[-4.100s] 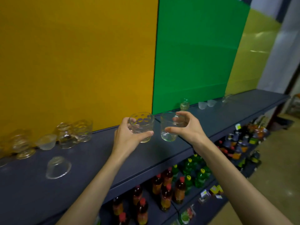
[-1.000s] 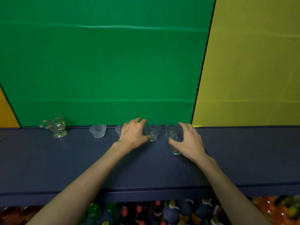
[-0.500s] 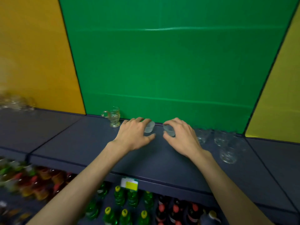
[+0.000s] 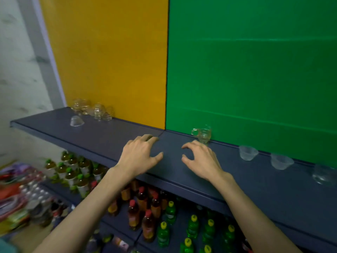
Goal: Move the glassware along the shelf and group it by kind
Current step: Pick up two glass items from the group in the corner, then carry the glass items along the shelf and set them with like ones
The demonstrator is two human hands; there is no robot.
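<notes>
Glassware spread in three lots along the dark shelf [image 4: 264,181]. Upper left of the frame, against the orange panel: a cluster [image 4: 92,109] of clear glasses, too blurred to count or sort by kind, with one upturned bowl [image 4: 77,121] just in front of it. Centre, against the green panel: a lone mug [image 4: 202,134], upright, handle turned toward frame left. Right of centre: two small bowls [image 4: 248,152] and [image 4: 281,161], rims up, near each other, then a blurred tumbler [image 4: 324,175] at the right edge.

Left hand [image 4: 140,155] and right hand [image 4: 201,158] both low over the bare middle of the shelf, palms down, holding nothing. Left fingers [image 4: 149,139] loosely spread; right fingers [image 4: 189,146] curled and apart, as if shaped for a grasp. Contact with the shelf surface not possible to judge.

Relation that matters: mug just beyond the right hand, toward the upper right of it, very near the knuckles, maybe touching, hard to say. Right hand clearly the nearer one; left hand well apart from the mug, with the shelf joint between. Mug's axis upright, handle pointing toward the right fingers, so probably an easy pinch at the handle or a wrap round the body.

Likely step: reaching for the mug, perhaps to carry it toward the cluster at upper left. Sorting judged partly done. Risk: knocking thin glass while sliding along.
</notes>
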